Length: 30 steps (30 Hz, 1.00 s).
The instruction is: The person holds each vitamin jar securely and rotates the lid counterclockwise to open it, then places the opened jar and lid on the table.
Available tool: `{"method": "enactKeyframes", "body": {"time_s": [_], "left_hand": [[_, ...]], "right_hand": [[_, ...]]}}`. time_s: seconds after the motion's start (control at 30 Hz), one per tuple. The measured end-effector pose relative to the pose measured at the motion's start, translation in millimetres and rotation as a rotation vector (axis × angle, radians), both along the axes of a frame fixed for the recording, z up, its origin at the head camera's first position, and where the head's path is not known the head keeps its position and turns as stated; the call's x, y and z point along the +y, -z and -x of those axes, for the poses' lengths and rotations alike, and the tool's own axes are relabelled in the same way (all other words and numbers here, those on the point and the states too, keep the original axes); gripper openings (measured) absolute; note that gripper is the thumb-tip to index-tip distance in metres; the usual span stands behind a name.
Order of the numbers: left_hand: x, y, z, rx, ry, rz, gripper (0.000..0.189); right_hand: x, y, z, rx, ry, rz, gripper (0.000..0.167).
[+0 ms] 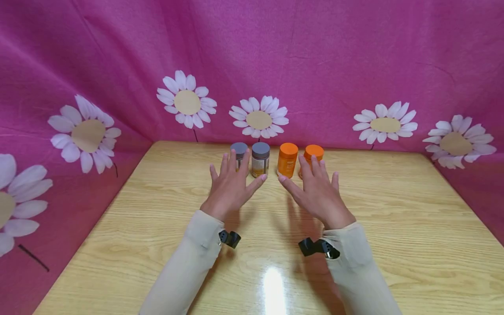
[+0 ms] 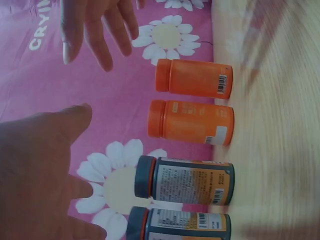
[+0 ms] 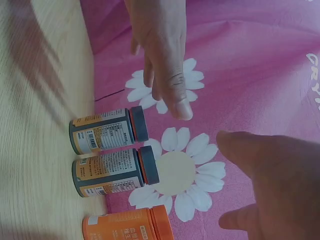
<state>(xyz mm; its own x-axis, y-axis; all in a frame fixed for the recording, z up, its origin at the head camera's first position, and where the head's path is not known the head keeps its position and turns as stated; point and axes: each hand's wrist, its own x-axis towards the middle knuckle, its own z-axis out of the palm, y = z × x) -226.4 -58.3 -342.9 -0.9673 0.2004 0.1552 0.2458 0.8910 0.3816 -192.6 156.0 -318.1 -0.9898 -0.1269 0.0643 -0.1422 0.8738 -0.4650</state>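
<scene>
Side by side near the back of the table stand two grey-lidded bottles, the outer one [image 1: 239, 148] and the inner one [image 1: 260, 159]. To their right are two orange bottles, one [image 1: 287, 161] fully visible and the other [image 1: 313, 152] partly covered by fingers. My left hand [image 1: 230, 186] hovers with spread fingers in front of the grey-lidded pair. Likewise spread, my right hand [image 1: 319, 194] hovers before the orange pair. Neither hand holds anything. In the left wrist view, a gap shows between the left hand [image 2: 40, 165] and the upright bottles.
The wooden table [image 1: 393, 227] carries a bright light reflection at its front. A pink cloth [image 1: 323, 65] with white daisies hangs behind it and at both sides. Black straps with small cameras [image 1: 230, 239] sit on both wrists.
</scene>
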Motion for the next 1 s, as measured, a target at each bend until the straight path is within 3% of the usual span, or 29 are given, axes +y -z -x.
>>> {"method": "enactKeyframes", "body": {"time_s": [0.37, 0.5, 0.73, 1.0], "left_hand": [[-10.2, 13.5, 17.3, 0.015, -0.052, -0.161, 0.098], [-12.6, 24.5, 25.9, 0.012, -0.076, -0.238, 0.101], [-23.7, 46.8, 46.5, 0.071, -0.073, -0.390, 0.096], [-29.7, 58.5, 69.9, 0.012, -0.078, -0.599, 0.096]], "right_hand": [[-9.3, 8.0, 7.1, 0.013, 0.003, 0.011, 0.097], [-11.8, 12.3, 10.0, 0.037, -0.007, 0.011, 0.096], [-17.3, 20.6, 17.7, 0.068, -0.041, 0.009, 0.095], [-21.8, 21.6, 24.3, 0.067, -0.061, 0.030, 0.094]]}}
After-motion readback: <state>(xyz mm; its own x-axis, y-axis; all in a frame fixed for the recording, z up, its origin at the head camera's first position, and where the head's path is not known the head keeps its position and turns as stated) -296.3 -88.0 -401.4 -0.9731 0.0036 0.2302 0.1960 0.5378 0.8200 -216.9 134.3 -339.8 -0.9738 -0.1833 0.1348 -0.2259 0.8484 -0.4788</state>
